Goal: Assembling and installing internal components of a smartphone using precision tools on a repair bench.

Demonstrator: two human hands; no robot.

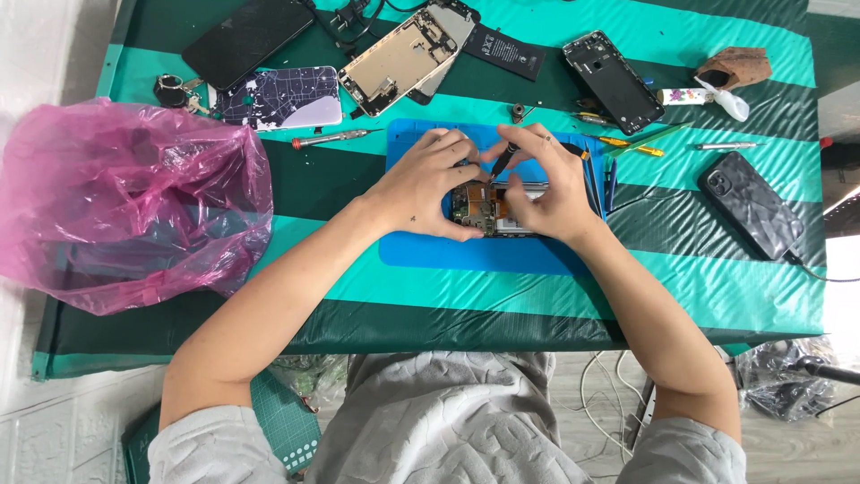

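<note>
An opened phone (488,208) with its circuit board bare lies on a blue work mat (466,255) in the middle of the table. My left hand (421,184) rests on the phone's left end and holds it down. My right hand (546,184) covers the phone's right part and grips a small dark screwdriver (502,159), whose tip points down at the board between my two hands. Most of the phone is hidden under my hands.
A pink plastic bag (125,202) fills the left. At the back lie a dark phone (246,36), a patterned case (282,97), an open phone frame (399,58), a battery (503,49), a back shell (614,81). A black phone (752,204) lies right, a screwdriver (331,138) left of the mat.
</note>
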